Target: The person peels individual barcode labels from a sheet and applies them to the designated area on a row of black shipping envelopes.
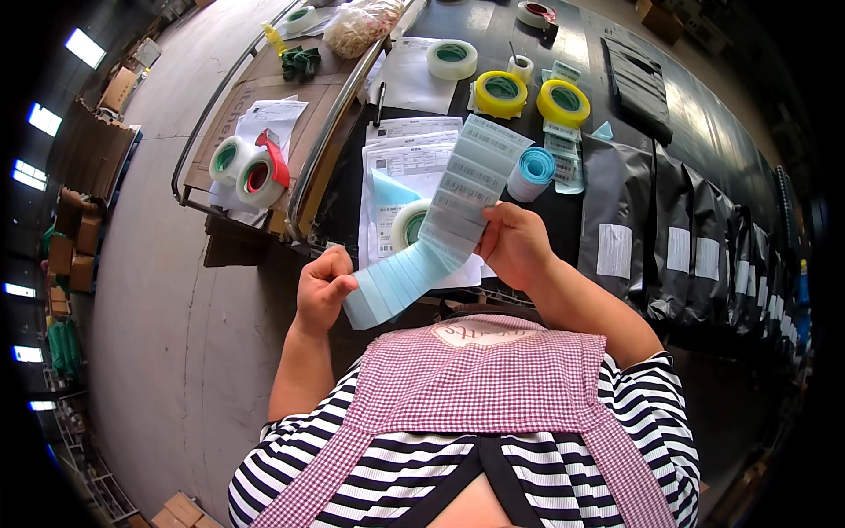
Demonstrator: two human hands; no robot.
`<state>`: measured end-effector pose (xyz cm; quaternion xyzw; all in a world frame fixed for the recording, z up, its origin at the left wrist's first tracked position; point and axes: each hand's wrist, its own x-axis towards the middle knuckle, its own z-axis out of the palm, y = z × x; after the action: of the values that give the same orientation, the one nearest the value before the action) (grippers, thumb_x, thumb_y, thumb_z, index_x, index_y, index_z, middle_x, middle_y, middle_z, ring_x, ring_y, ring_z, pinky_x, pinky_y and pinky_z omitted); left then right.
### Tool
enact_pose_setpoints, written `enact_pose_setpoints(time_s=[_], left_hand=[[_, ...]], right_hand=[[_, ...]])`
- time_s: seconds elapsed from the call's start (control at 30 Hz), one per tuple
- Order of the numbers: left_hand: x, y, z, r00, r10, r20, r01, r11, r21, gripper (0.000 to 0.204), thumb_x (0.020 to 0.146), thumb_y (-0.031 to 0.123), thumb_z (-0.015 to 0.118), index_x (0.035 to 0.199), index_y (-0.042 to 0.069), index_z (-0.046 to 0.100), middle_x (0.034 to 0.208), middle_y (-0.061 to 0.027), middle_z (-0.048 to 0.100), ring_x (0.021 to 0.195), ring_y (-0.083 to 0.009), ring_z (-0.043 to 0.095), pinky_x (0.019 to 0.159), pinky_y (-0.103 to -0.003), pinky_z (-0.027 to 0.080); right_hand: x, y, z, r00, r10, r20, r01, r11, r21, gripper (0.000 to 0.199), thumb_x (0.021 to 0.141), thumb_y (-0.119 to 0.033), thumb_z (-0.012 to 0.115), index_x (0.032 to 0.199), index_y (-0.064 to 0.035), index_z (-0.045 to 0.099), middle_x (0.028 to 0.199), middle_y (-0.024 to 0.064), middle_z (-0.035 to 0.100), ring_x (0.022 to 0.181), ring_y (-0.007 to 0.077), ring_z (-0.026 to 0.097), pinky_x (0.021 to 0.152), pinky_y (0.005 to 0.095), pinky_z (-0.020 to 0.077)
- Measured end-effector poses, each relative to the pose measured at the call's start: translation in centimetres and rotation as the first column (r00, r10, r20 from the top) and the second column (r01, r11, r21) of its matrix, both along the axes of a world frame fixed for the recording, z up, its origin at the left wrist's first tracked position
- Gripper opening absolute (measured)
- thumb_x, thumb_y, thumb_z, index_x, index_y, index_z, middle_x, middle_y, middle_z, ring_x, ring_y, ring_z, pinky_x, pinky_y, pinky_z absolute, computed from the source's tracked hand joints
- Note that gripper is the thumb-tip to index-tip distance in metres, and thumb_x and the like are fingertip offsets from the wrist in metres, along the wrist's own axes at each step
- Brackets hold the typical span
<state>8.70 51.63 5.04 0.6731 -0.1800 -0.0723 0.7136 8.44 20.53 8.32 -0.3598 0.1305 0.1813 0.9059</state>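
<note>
A long strip of barcode labels (471, 176) stretches between my hands, its white printed face upward near the table and its pale blue backing showing toward me. My right hand (519, 245) pinches the strip's edge where it bends. At the backing's near end, my left hand (323, 289) is closed with the thumb pressed down, the strip's corner against it; its fingertips are partly hidden. Just beyond my right hand stands a blue-backed label roll (533, 169). Under the strip, a clear tape roll (408, 226) lies partly covered on printed sheets (414, 161).
Two yellow tape rolls (501, 95) (563, 104) and another clear roll (451, 60) sit farther back on the black table (563, 53). Black mailing bags (616, 211) line its right side. Left, a metal-railed cart (255, 88) carries cardboard, tape rolls and a red tape dispenser (275, 157).
</note>
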Motion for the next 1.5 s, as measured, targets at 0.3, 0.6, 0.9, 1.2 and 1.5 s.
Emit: enact_pose_setpoints(time_s=[0.3, 0.6, 0.9, 1.2, 1.5], left_hand=[[2.8, 5.7, -0.3, 0.985, 0.173, 0.025, -0.175, 0.978, 0.113, 0.053, 0.081, 0.037, 0.086, 0.068, 0.005, 0.046, 0.075, 0.0025, 0.040, 0.069, -0.0092, 0.036, 0.063, -0.026, 0.028], [8.5, 5.3, -3.1, 0.495, 0.470, 0.731, -0.839, 0.477, 0.261, 0.016, 0.085, 0.012, 0.078, 0.086, 0.004, 0.064, 0.083, -0.0090, 0.060, 0.072, -0.0246, 0.058, 0.068, -0.035, 0.048], [15.3, 2.1, -0.5, 0.747, 0.643, -0.169, -0.608, 0.557, -0.566, 0.010, 0.093, 0.000, 0.067, 0.100, 0.006, 0.065, 0.084, 0.0015, 0.063, 0.068, -0.0054, 0.052, 0.062, -0.020, 0.040], [12.8, -0.1, 2.3, 0.800, 0.588, -0.120, -0.529, 0.597, -0.603, 0.010, 0.093, 0.000, 0.067, 0.100, 0.007, 0.067, 0.088, 0.0025, 0.065, 0.071, -0.0040, 0.052, 0.065, -0.019, 0.039], [11.8, -0.5, 3.4, 0.814, 0.555, -0.169, -0.528, 0.587, -0.614, 0.013, 0.095, -0.004, 0.061, 0.102, 0.006, 0.066, 0.098, -0.0025, 0.066, 0.081, -0.0076, 0.059, 0.072, -0.021, 0.045]], right_hand=[[1.4, -2.1, -0.9, 0.956, -0.077, 0.283, 0.143, 0.965, -0.220, 0.027, 0.103, -0.014, 0.056, 0.125, 0.0013, 0.062, 0.126, 0.0161, 0.067, 0.118, 0.0269, 0.064, 0.108, 0.0468, 0.0475], [0.7, -2.4, 3.0, 0.595, 0.405, 0.695, 0.191, 0.768, -0.611, 0.030, 0.068, -0.012, 0.088, 0.093, -0.0261, 0.082, 0.144, 0.0101, 0.057, 0.132, 0.0231, 0.053, 0.115, 0.0445, 0.0350], [-0.6, -3.4, -1.2, 0.743, 0.535, 0.402, -0.199, 0.750, -0.630, 0.021, 0.077, -0.004, 0.083, 0.093, -0.0166, 0.081, 0.136, 0.0087, 0.056, 0.121, 0.0202, 0.062, 0.096, 0.0326, 0.0572], [-2.2, -4.7, -2.3, 0.774, 0.573, 0.270, -0.372, 0.756, -0.538, 0.019, 0.086, -0.011, 0.078, 0.105, -0.0106, 0.078, 0.109, 0.0106, 0.070, 0.093, 0.0179, 0.073, 0.080, 0.0292, 0.0627], [-2.9, -5.1, -3.4, 0.806, 0.546, 0.230, -0.381, 0.775, -0.505, 0.015, 0.089, -0.011, 0.076, 0.104, -0.0095, 0.078, 0.110, 0.0101, 0.070, 0.090, 0.0178, 0.074, 0.076, 0.0271, 0.0629]])
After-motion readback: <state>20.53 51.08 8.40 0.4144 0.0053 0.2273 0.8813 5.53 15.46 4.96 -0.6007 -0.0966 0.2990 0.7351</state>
